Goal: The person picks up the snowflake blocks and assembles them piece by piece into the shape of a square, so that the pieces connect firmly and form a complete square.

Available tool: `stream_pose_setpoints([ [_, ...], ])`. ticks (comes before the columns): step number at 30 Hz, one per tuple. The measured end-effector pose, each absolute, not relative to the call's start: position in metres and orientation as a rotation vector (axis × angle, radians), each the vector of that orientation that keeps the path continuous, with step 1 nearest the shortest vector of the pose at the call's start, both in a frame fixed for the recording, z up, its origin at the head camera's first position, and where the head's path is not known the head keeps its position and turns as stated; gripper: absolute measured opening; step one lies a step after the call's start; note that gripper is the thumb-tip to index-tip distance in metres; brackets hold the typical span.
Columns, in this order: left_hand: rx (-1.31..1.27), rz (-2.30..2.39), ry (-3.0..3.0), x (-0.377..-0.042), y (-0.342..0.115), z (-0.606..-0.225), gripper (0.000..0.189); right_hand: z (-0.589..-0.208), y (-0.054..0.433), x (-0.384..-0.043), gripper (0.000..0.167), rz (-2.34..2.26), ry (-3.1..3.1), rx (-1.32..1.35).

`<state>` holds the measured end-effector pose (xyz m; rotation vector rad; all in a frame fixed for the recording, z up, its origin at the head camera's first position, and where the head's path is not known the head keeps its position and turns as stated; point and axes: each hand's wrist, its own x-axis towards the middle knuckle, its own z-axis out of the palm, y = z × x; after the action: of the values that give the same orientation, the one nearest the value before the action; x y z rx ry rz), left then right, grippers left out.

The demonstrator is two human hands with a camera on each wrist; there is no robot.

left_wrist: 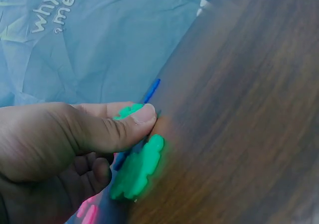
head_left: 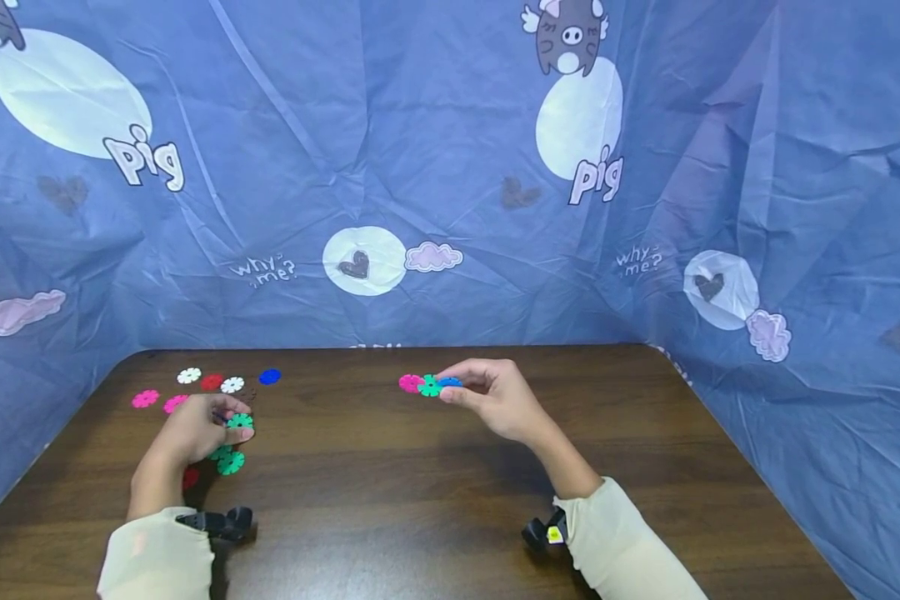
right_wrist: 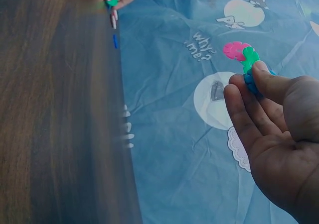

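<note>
At the left of the table, my left hand pinches a green notched plastic disc between thumb and fingers. In the left wrist view the thumb covers much of that disc, and another green disc shows below it. My right hand holds a joined row of discs above the table. The blue disc sits between its thumb and fingertips. A green disc links it to a pink disc at the far end. The right wrist view shows this row standing out from the fingertips.
Loose discs lie around the left hand: white, red, blue, pink and green. The brown wooden table ends at a blue printed cloth hanging behind it.
</note>
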<state>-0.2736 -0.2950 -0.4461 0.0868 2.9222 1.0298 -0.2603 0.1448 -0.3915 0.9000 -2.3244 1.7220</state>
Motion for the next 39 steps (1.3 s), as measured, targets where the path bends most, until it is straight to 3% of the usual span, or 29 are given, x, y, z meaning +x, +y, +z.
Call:
stream_pose_setpoints([
  [7, 0.219, 1.04, 2.999, -0.273, -0.282, -0.433, 0.011, -0.392, 0.145, -0.261, 0.017, 1.743, -2.306, 0.917],
  [21, 0.674, 1.545, 2.578, -0.277, -0.196, -0.397, 0.014, -0.398, 0.134, -0.259, 0.013, 1.851, -2.245, 0.859],
  [30, 0.615, 1.848, 2.187, -0.276, -0.146, -0.395, 0.018, -0.401, 0.131, -0.26, 0.011, 1.867, -2.228, 0.855],
  [39, 0.564, 1.933, 2.092, -0.273, -0.132, -0.394, 0.018, -0.399, 0.133, -0.259, 0.012, 1.868, -2.194, 0.873],
])
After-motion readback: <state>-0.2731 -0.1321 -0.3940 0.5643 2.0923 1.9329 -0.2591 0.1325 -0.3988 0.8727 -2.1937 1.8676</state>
